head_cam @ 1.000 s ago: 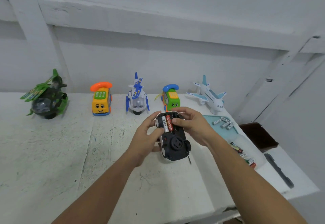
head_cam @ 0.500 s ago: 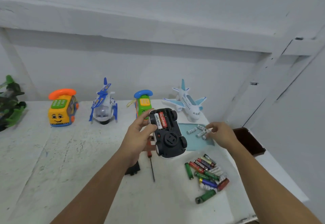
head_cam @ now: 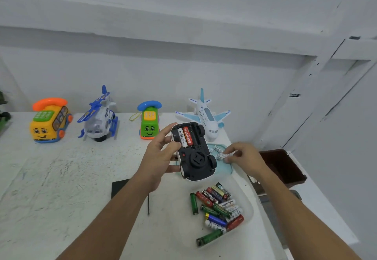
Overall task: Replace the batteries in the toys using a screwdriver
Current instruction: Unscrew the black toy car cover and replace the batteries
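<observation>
My left hand (head_cam: 161,157) holds a black and white toy car (head_cam: 192,151) upside down above the table. Its battery bay is open, with a white and a red battery (head_cam: 185,138) inside and one slot bare. My right hand (head_cam: 243,158) pinches a white battery (head_cam: 228,154) over a light blue tray (head_cam: 224,168) that holds a few more white batteries. The screwdriver (head_cam: 148,202) lies on the table under my left forearm, only its dark shaft showing. A black cover piece (head_cam: 118,186) lies beside it.
Several used batteries (head_cam: 219,208) lie in a clear tray at the front right. Along the wall stand a yellow phone toy (head_cam: 50,122), a blue helicopter (head_cam: 98,117), a green phone toy (head_cam: 150,122) and a white plane (head_cam: 206,114). A brown box (head_cam: 283,166) sits past the table's right edge.
My right hand left the car and moved right to the blue tray, where it closed on a white battery. The left hand alone now holds the car. The view shifted right.
</observation>
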